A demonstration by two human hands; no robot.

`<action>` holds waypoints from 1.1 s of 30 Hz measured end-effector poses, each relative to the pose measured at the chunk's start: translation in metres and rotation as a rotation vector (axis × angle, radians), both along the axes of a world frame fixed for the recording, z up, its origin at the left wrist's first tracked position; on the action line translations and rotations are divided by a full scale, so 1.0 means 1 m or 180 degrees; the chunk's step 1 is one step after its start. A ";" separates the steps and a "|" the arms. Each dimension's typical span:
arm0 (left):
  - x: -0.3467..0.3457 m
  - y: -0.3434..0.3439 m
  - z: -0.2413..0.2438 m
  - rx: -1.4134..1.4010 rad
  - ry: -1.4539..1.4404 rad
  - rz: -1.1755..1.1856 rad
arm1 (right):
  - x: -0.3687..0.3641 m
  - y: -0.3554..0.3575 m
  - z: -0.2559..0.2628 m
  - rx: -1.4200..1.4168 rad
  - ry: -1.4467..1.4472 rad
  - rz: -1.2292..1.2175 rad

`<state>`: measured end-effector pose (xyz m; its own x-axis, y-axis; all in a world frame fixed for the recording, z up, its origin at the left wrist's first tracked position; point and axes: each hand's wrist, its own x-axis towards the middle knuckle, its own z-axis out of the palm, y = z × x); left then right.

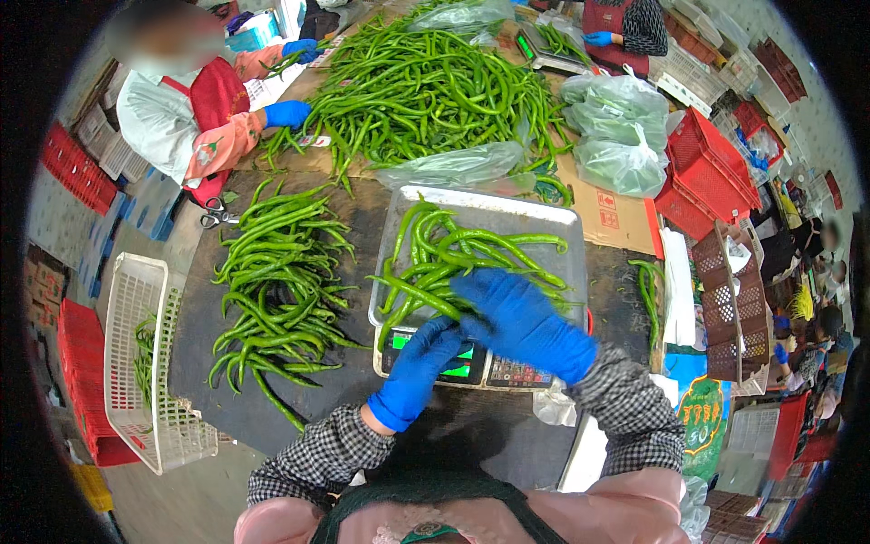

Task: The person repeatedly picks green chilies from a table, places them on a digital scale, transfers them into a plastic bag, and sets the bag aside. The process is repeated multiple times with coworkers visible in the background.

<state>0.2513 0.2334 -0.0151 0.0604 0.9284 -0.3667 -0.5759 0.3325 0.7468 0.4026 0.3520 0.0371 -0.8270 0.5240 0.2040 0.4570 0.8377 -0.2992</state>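
A digital scale stands before me, its metal pan (486, 196) bearing a loose heap of long green chili peppers (469, 238). My right hand (513, 316), in a blue glove and blurred, is over the front of the pan. My left hand (418, 374), gloved alike, reaches across the lit display (401, 340), fingertips close to the right hand. One green chili pepper (414, 294) runs to where the hands meet; whether either grips it is hidden. Left of the scale lies a pile of green chili peppers (279, 285), roughly aligned.
A large chili heap (435, 88) covers the table's far side, with plastic bags (455, 163) before it. Scissors (216, 214) lie at the left edge, above a white crate (136, 367). Filled bags (618, 129) and red crates (710, 163) stand right. Two co-workers are opposite.
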 end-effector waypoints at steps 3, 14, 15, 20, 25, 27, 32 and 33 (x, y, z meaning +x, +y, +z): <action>0.002 -0.004 -0.009 -0.0234 -0.0299 0.0057 | 0.004 0.059 0.016 -0.0954 0.0839 -0.0257; 0.028 0.039 0.009 -0.0556 -0.0858 0.0472 | -0.011 0.119 -0.007 -0.3328 -0.0873 0.0067; 0.028 0.040 0.005 -0.0574 -0.0920 0.0454 | -0.012 0.115 -0.003 -0.3607 -0.0668 0.0183; 0.020 0.048 -0.007 -0.0463 -0.1410 0.0335 | -0.002 0.095 -0.001 -0.4545 0.0382 0.0766; 0.016 0.051 -0.007 0.0322 -0.1541 0.0327 | -0.002 0.065 0.051 -0.2741 0.0560 0.0605; 0.016 0.052 -0.005 0.0780 -0.1642 0.0377 | 0.001 0.054 0.073 -0.2123 0.0548 0.0498; 0.001 0.077 -0.032 0.2190 0.2596 0.0598 | 0.003 0.034 0.073 -0.0306 0.0446 0.0684; 0.002 0.079 -0.017 0.2169 0.1373 0.0437 | 0.008 0.034 0.068 0.0158 0.0546 0.0777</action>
